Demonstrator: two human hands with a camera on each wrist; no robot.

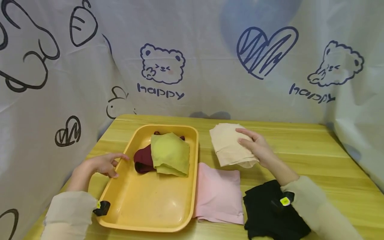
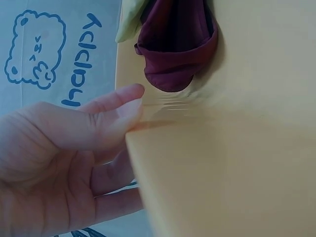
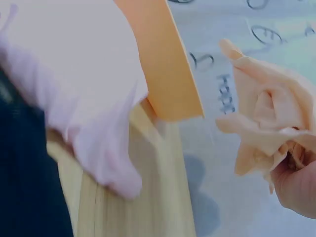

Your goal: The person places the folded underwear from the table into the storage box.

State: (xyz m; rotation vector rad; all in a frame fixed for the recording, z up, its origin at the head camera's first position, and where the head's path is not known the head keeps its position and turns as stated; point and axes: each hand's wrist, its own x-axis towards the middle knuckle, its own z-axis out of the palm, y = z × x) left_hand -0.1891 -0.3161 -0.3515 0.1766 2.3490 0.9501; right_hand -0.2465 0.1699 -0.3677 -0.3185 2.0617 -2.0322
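My left hand grips the left rim of a yellow plastic tray; in the left wrist view its thumb and fingers lie on both sides of the wall. Inside the tray's far half, a folded yellow-green cloth partly covers a folded maroon cloth. To the right of the tray, my right hand holds a folded cream cloth above the table. In the right wrist view the cream cloth shows its loose folds, with part of the hand hidden.
A folded pink cloth lies against the tray's right side. Nearer the right forearm lies a folded black cloth, partly under the sleeve. The wooden table is bounded by a white printed curtain at the back and sides.
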